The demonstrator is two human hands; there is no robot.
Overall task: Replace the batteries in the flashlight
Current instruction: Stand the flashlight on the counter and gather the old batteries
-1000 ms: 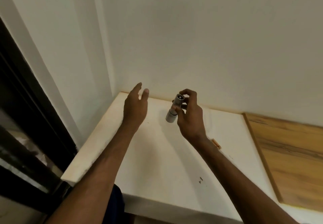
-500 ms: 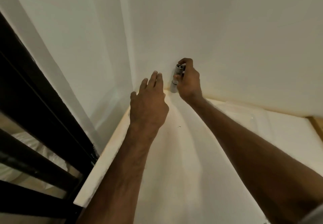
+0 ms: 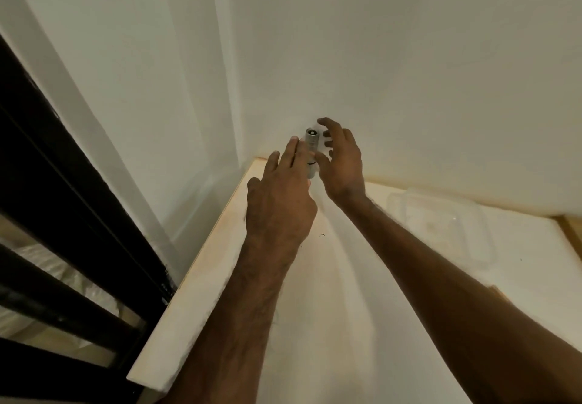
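Note:
A small grey flashlight [image 3: 311,151] stands upright with a dark button on its top end, just in front of the wall corner above the back of the white table [image 3: 315,325]. My left hand [image 3: 278,202] reaches in from the left. Its fingers lie along the flashlight's left side and hide the lower body. My right hand [image 3: 341,164] is on the right side, thumb against the body and the other fingers spread apart around the top without closing on it. No batteries are visible.
A clear plastic container [image 3: 441,224] lies on the table to the right of my arms. A wooden surface [image 3: 571,230] adjoins the table at far right. White walls meet close behind the hands. A black frame [image 3: 63,183] stands left of the table's edge.
My left hand has moved forward and right onto the flashlight. The right hand's fingers have opened from their grip around it. The view has shifted closer to the corner.

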